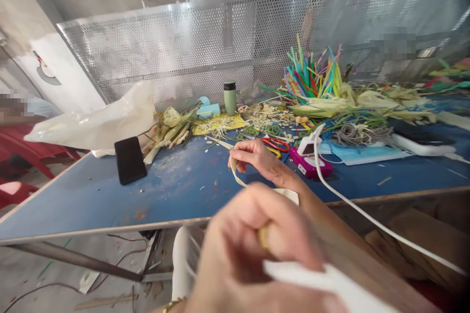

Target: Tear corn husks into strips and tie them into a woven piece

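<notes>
My right hand reaches out over the blue table, fingers pinched on the upper end of a pale husk strip. The strip curves down toward my left hand, which is close to the camera and blurred, its fingers closed round the strip's lower end. A yellowish bit shows between those fingers. A white flat piece lies under or against my left hand; I cannot tell what it is. A gold bracelet sits on the left wrist.
A black phone, corn husks, a green flask, red scissors, a pink device with white cable, and coloured strips lie on the table. A perforated metal screen stands behind it. Red chairs stand at left.
</notes>
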A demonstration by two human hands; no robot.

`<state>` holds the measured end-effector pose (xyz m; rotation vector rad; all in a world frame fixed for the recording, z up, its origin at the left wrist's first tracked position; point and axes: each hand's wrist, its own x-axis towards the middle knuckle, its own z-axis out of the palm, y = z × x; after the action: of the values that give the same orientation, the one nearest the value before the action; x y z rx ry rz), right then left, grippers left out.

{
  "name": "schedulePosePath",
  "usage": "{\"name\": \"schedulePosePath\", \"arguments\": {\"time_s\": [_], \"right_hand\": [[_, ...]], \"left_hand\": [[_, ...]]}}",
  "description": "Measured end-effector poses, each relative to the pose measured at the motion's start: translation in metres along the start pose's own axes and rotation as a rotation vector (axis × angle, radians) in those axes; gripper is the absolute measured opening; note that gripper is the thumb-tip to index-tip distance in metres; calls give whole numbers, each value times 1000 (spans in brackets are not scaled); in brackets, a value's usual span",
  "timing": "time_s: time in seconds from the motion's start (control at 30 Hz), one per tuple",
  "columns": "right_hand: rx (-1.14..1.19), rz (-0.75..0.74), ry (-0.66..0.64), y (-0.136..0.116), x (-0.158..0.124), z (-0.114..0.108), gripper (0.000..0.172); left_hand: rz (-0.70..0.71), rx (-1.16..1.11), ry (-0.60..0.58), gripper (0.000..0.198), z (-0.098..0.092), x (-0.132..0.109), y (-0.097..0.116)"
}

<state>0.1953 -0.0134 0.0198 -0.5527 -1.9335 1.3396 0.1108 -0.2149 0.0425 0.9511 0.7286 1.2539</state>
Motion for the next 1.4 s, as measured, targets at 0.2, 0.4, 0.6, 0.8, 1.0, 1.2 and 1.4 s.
{"name": "schedulePosePath", "arguments": {"time_s": [0.2,0.4,0.6,0.8,1.0,1.2,1.4], "right_hand": [[-18,39,64,5,1,-1,30],[-26,96,68,11,5,-2,33],[-41,97,83,9,4,0,33],[-59,91,78,8,4,1,34],[21,96,231,15,9,-1,34],[0,-15,476,25,13,-3,35],[-194,-165,783,22,13,-11,42]], "left_hand": [[224,211,56,29,-17,40,10],[749,1135,776,18,-129,83,68],[542,1854,945,37,-233,120,117],[116,2071,679,38,-266,131,117],[480,1738,440,27,-166,123,65],[370,1275,258,21,-87,144,20],[176,1052,130,15,-108,167,8]]}}
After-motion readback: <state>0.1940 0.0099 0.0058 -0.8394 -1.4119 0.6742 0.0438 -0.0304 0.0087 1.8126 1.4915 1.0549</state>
